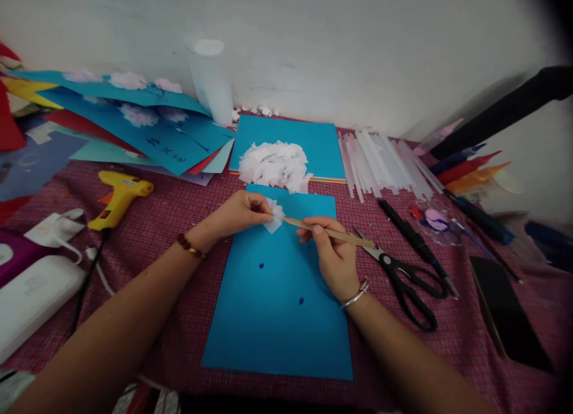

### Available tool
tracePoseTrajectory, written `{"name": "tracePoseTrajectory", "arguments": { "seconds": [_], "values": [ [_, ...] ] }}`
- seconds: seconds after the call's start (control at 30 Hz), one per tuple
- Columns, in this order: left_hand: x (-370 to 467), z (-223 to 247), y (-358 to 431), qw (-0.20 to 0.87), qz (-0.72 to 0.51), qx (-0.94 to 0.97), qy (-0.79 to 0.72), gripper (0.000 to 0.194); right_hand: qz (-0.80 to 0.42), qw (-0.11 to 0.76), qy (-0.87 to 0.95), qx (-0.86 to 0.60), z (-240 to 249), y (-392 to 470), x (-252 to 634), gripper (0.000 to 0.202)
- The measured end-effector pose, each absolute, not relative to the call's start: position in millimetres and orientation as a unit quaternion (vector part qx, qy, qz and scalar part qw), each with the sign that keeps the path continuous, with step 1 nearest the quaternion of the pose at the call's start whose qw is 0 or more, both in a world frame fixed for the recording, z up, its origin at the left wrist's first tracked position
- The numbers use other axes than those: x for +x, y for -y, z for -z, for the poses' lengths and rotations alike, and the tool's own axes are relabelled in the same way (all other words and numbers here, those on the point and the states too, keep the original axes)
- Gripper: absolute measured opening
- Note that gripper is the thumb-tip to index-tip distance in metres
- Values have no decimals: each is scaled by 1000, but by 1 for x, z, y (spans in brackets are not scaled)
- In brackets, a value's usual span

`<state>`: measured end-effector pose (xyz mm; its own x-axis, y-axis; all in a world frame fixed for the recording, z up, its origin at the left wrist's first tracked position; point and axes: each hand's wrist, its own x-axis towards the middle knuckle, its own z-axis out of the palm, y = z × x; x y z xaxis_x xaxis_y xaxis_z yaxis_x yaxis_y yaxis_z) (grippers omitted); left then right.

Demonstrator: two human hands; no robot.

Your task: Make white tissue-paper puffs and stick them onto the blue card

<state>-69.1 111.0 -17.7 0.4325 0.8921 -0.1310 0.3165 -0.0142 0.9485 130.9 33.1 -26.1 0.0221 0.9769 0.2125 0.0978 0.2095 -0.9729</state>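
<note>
Between the fingertips of my left hand [251,210] is a small square of white tissue paper [274,216], above the upper part of a blue paper sheet [273,330]. My right hand [335,256] grips a flat wooden stick [344,237], its tip close to or touching the tissue; I cannot tell which. Dark blue dots [262,265] mark the sheet below my hands. Just beyond the tissue, a heap of white tissue squares [275,165] lies on a stack of blue paper [286,127]. Scissors [405,277] rest partly open beside my right hand.
Left stand a yellow glue gun [117,199], a white power strip [40,294] and blue sheets with tissue flowers [174,141]. Glue sticks [380,160], a black pen [409,232] and a phone [510,312] lie right. A white roll [212,83] stands against the wall.
</note>
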Motion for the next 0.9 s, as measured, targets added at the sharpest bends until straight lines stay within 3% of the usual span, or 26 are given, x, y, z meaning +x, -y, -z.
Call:
{"name": "tracePoseTrajectory", "arguments": {
  "seconds": [0.23,0.67,0.9],
  "values": [
    [-68,20,-113,524,-279,655,-468,11,-386,451,648,-476,28,-34,126,19],
    [-72,21,-114,588,-363,555,-463,16,-311,394,717,-483,27,-41,122,21],
    [-78,22,-114,610,-378,507,-478,15,-327,412,693,-493,28,-44,118,19]
  ]
}}
